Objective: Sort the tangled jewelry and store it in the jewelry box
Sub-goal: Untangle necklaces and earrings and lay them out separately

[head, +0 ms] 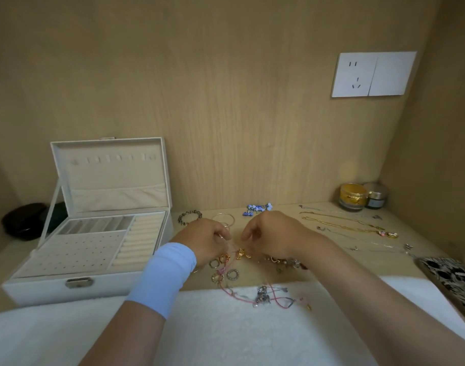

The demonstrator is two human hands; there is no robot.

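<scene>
A white jewelry box [89,283] stands open at the left, its lid upright and its cream trays showing. A tangle of rings, charms and pink cord [234,270] lies on the wooden shelf in front of me. My left hand [202,240], with a light blue wristband, and my right hand [271,233] hover just above the tangle, fingers curled and pinching a thin chain [235,247] between them. Laid out apart are a bead bracelet [189,217], a thin bangle [224,220], blue bead pieces [256,208] and gold necklaces [350,224].
A white towel [226,334] covers the near edge. Two small jars [362,196] stand in the back right corner. A patterned case [453,281] lies at the right edge, a dark object [24,220] behind the box. A wall socket [372,74] is on the wood panel.
</scene>
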